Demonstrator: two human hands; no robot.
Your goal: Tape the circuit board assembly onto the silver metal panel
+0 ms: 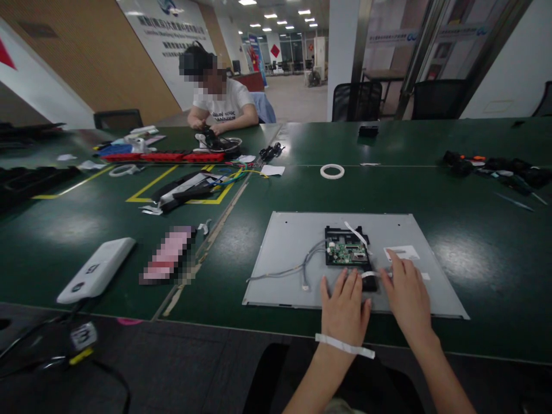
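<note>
A flat grey metal panel (pixel 282 247) lies on the green table before me. On it sits a black plastic frame with a green circuit board (pixel 345 253) and a grey cable (pixel 280 271). My left hand (pixel 345 307) rests with fingers stretched at the frame's near edge. My right hand (pixel 407 296) lies on the panel's right part, fingers apart, its thumb near the end of a short white tape strip (pixel 369 274). That strip crosses a small black part (pixel 370 283) between the hands. Another tape strip (pixel 356 236) slants over the frame's upper right. A third tape strip (pixel 345 346) crosses my left wrist.
A roll of white tape (pixel 332 171) lies beyond the panel. Left are a pixelated pink item (pixel 169 253), a white device (pixel 97 270) with a cable, and a black part with wires (pixel 185 190). Black items (pixel 495 169) lie far right. Another person (pixel 224 100) sits opposite.
</note>
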